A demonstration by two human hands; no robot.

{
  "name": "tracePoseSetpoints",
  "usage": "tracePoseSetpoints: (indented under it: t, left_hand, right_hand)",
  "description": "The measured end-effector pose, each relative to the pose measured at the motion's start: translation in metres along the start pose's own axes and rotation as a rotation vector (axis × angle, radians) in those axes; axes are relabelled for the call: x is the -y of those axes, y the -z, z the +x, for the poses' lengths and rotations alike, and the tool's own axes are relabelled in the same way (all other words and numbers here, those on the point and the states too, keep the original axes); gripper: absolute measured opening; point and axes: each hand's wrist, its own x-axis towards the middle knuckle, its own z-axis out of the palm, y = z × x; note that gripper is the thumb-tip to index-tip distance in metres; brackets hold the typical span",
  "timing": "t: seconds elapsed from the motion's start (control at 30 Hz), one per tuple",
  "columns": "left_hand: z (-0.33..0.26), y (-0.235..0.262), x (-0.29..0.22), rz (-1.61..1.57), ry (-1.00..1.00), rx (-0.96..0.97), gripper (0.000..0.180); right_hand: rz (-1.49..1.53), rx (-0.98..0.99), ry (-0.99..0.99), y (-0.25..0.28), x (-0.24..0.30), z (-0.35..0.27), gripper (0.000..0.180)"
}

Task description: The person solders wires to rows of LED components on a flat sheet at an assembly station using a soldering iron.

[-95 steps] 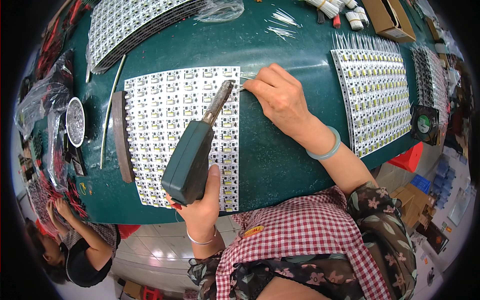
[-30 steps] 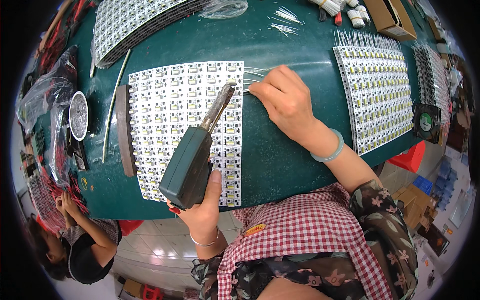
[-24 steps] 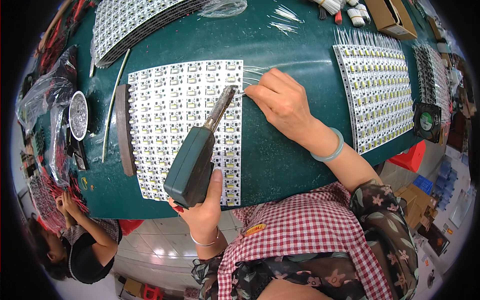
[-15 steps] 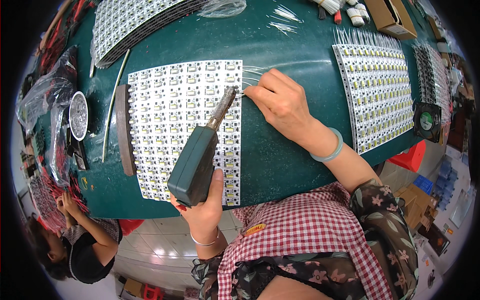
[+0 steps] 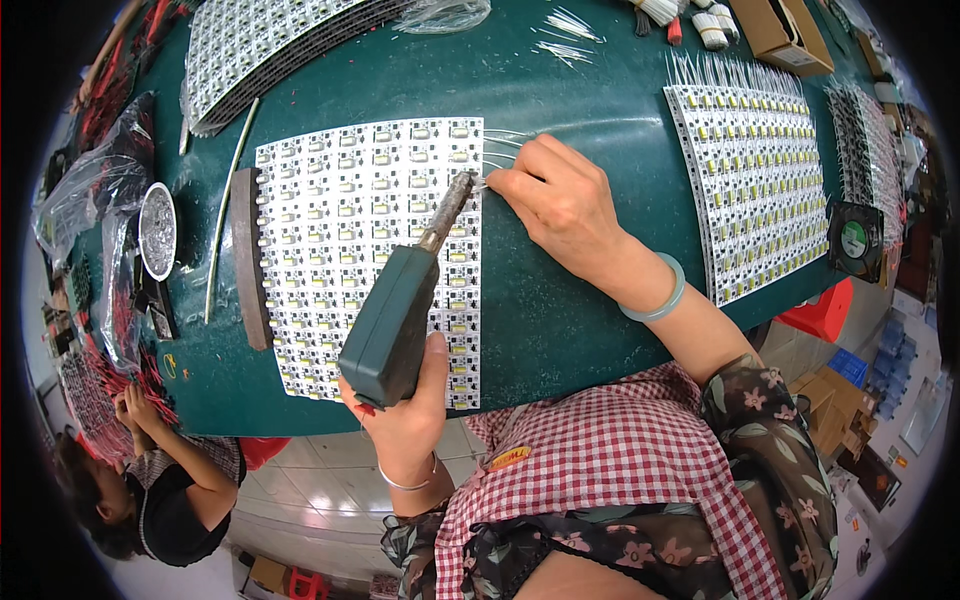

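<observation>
A white LED circuit board panel [image 5: 347, 250] lies on the green table, covered with rows of small yellowish LEDs. My left hand [image 5: 408, 425] is wrapped round a green soldering gun [image 5: 392, 325]. Its grey metal tip rests at the panel's upper right edge. Just beyond that tip, my right hand [image 5: 560, 195] is closed in a pinch on a thin wire [image 5: 484, 185], its end partly hidden by my fingers. Above my right fingers, several pale wires [image 5: 508, 134] stick out from the same edge.
A dark bar [image 5: 250, 260] stands along the panel's left side, near a white bowl [image 5: 157, 232]. More panels [image 5: 755, 190] with wires stand at right, beside a small fan [image 5: 855, 240]. Stacked panels [image 5: 290, 50] and loose wires [image 5: 570, 38] lie at the back. A co-worker [image 5: 185, 480] sits at lower left.
The soldering gun has shifted very slightly up and to the right, its tip still at the panel's edge. My right hand has barely moved.
</observation>
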Motion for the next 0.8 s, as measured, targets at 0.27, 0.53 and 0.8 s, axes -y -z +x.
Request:
tracePoseSetpoints:
  t: [0.27, 0.53, 0.8]
  left_hand:
    - [-0.002, 0.001, -0.009, -0.027, -0.098, -0.081, 0.033]
    - [-0.001, -0.002, -0.003, -0.038, -0.096, -0.044, 0.032]
    - [-0.001, -0.005, 0.006, -0.027, -0.043, -0.047, 0.027]
  right_hand:
    - [-0.008, 0.002, -0.005, 0.000, 0.000, -0.001, 0.017]
    - [-0.008, 0.000, -0.002, 0.000, 0.002, 0.001, 0.017]
    - [-0.032, 0.034, -0.033, 0.001, 0.003, -0.001, 0.006]
